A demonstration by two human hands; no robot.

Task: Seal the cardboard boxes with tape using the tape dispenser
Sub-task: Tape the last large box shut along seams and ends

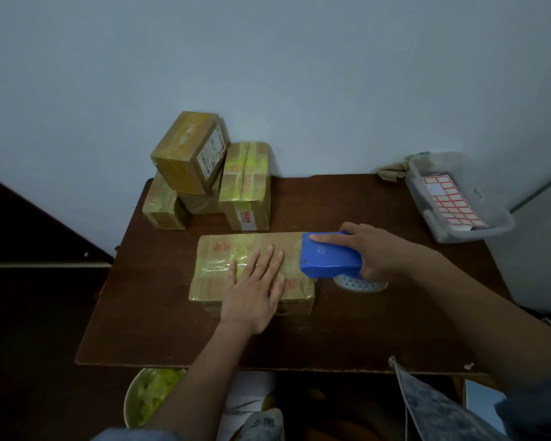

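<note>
A dark brown wooden table point(347, 329) stands against a pale wall. On its middle lies a flat cardboard box point(223, 265), already glossy with tape. Four taped boxes point(210, 173) are piled at the far left. The left hand point(255, 288) presses flat on the box, fingers straight and slightly spread. The right hand point(374, 253) grips the blue tape dispenser point(330, 257) at the box's right end, index finger lying along its top.

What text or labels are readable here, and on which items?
None reads for certain.
Box under the left hand: red printed characters on the cardboard box, blurred.
Stacked boxes: white shipping label and red print, too small.
Clear bin: sheet of red-bordered stickers, apparently blank.
</note>
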